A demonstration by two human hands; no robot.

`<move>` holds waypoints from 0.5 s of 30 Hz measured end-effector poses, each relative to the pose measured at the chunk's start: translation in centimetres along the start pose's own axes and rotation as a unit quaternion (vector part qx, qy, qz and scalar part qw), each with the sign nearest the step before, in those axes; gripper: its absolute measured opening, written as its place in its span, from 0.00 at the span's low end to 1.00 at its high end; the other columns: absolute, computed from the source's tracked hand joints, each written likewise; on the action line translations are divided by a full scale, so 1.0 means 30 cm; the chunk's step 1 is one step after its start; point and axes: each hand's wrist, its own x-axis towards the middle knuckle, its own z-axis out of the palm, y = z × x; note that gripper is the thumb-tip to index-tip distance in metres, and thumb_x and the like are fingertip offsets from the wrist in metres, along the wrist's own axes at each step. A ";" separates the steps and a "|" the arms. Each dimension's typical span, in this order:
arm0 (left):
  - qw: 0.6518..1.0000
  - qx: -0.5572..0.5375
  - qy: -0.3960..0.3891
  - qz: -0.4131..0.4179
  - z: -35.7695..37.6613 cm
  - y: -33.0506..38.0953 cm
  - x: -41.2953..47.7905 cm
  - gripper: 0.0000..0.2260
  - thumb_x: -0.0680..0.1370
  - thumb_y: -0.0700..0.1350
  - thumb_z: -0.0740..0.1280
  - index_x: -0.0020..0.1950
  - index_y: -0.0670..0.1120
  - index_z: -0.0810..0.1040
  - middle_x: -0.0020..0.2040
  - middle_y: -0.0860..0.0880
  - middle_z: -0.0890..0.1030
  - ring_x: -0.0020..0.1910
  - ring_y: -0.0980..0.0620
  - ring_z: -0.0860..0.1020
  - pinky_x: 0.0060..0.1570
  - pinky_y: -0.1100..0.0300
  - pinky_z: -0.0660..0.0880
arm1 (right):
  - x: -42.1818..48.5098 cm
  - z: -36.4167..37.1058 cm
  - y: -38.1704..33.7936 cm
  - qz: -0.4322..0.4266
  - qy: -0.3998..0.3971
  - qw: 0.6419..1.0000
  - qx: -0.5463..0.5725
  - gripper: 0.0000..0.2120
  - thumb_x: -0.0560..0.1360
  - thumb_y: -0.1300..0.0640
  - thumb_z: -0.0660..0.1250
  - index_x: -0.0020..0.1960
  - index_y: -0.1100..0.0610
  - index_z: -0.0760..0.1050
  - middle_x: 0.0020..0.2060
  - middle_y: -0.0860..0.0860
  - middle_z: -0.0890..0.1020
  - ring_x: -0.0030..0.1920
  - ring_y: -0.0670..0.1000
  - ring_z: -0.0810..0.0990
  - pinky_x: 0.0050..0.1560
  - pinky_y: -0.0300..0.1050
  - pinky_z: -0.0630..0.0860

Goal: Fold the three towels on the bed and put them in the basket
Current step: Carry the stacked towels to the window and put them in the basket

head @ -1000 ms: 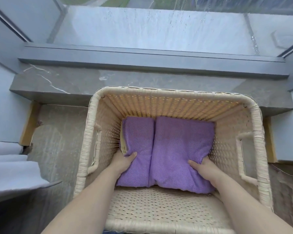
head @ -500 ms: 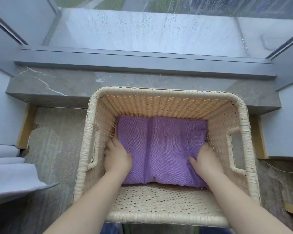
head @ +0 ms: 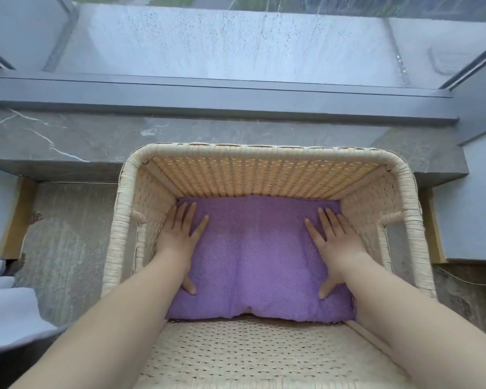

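Observation:
A folded purple towel [head: 260, 256] lies flat on the bottom of the woven cream basket [head: 267, 153], pushed against its far wall. My left hand [head: 181, 240] presses on the towel's left side with straight, spread fingers. My right hand [head: 334, 242] presses the same way on its right side. Both forearms reach down over the basket's near wall. A soft crease runs down the towel's middle. No other towel shows.
The basket stands on a grey floor [head: 68, 242] before a dark marble sill [head: 96, 138] and a rain-streaked window [head: 236, 43]. Handle openings sit in the basket's left wall [head: 135, 220] and right wall [head: 390, 220]. White bedding [head: 9, 313] lies at the lower left.
Both hands have let go of the towel's near edge and moved forward onto its top, fingers now flat. The towel has been pushed down and back to the far wall.

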 end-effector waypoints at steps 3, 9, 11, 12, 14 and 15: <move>0.999 0.036 -0.014 -0.012 0.021 0.016 0.018 0.70 0.54 0.79 0.65 0.70 0.43 0.22 0.72 0.33 0.28 0.73 0.33 0.33 0.69 0.37 0.32 | 0.024 0.020 -0.007 0.002 -0.017 0.999 -0.049 0.75 0.50 0.23 0.69 0.70 0.57 0.21 0.71 0.66 0.30 0.74 0.63 0.32 0.73 0.58 0.32; 0.998 0.057 -0.027 -0.028 0.056 0.042 0.060 0.69 0.54 0.81 0.61 0.68 0.42 0.20 0.72 0.34 0.28 0.73 0.33 0.33 0.67 0.34 0.29 | 0.080 0.051 -0.035 0.014 -0.008 0.998 -0.060 0.76 0.51 0.25 0.71 0.71 0.58 0.22 0.71 0.65 0.29 0.74 0.62 0.31 0.73 0.57 0.32; 0.998 0.055 -0.027 -0.030 0.063 0.044 0.066 0.69 0.54 0.81 0.61 0.68 0.42 0.20 0.72 0.34 0.28 0.73 0.34 0.33 0.66 0.35 0.29 | 0.086 0.056 -0.037 0.016 -0.004 0.998 -0.059 0.76 0.50 0.24 0.71 0.71 0.58 0.22 0.71 0.65 0.29 0.74 0.62 0.31 0.73 0.57 0.32; 0.998 0.050 -0.023 -0.029 0.064 0.042 0.067 0.69 0.54 0.81 0.61 0.68 0.42 0.20 0.72 0.34 0.28 0.73 0.34 0.33 0.66 0.35 0.29 | 0.086 0.056 -0.037 0.014 -0.001 0.998 -0.056 0.76 0.50 0.24 0.71 0.71 0.58 0.22 0.71 0.65 0.30 0.74 0.62 0.31 0.73 0.56 0.31; 0.999 0.030 -0.015 -0.023 0.057 0.038 0.058 0.69 0.54 0.81 0.62 0.69 0.42 0.21 0.72 0.34 0.28 0.74 0.35 0.33 0.66 0.36 0.29 | 0.074 0.050 -0.036 0.007 0.002 0.999 -0.042 0.75 0.52 0.26 0.72 0.71 0.59 0.23 0.72 0.64 0.31 0.74 0.61 0.32 0.72 0.56 0.31; 1.000 0.013 -0.016 -0.021 0.051 0.037 0.046 0.69 0.55 0.80 0.63 0.70 0.42 0.22 0.73 0.34 0.29 0.74 0.35 0.33 0.66 0.36 0.29 | 0.063 0.043 -0.035 0.003 0.003 1.000 -0.028 0.74 0.53 0.27 0.72 0.72 0.59 0.24 0.73 0.63 0.32 0.74 0.61 0.32 0.72 0.56 0.31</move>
